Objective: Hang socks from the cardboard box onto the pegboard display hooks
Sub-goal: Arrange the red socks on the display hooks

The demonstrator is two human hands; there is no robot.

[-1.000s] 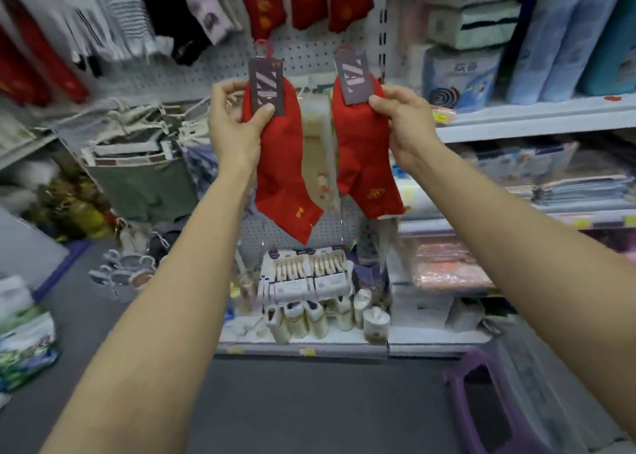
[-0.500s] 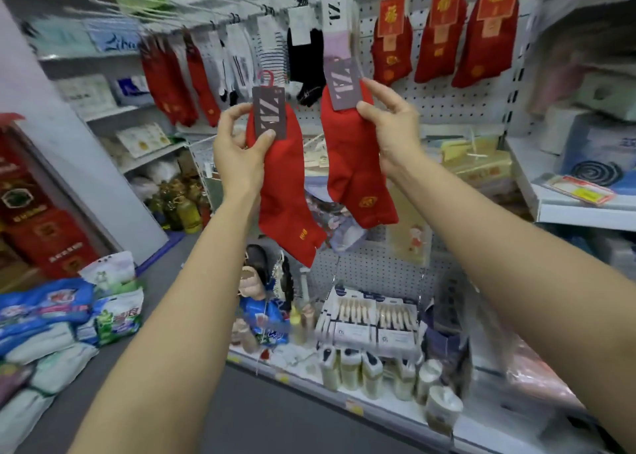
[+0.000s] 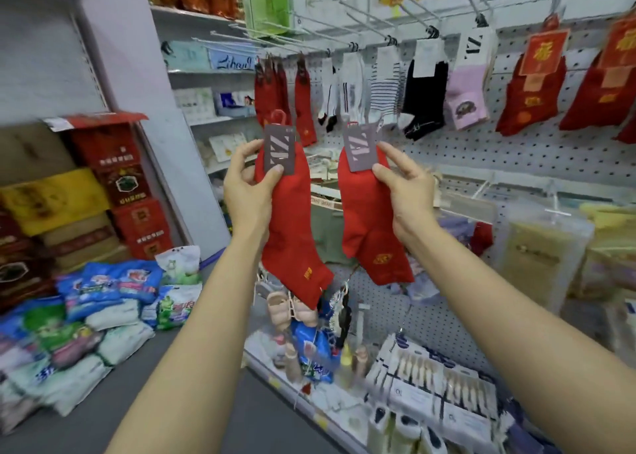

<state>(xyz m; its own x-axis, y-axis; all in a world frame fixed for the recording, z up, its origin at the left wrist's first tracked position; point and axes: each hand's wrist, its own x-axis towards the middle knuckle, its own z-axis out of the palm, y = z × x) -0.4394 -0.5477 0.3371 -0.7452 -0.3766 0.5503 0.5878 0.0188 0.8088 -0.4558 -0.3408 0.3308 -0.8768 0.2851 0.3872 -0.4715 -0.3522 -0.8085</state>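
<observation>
Left hand (image 3: 246, 192) pinches one red sock (image 3: 292, 233) just under its grey tag (image 3: 279, 152); my right hand (image 3: 406, 188) pinches a second sock (image 3: 370, 219) the same way. Both socks dangle side by side, apart, below the pegboard hooks (image 3: 389, 35), near the hanging socks (image 3: 425, 90).
</observation>
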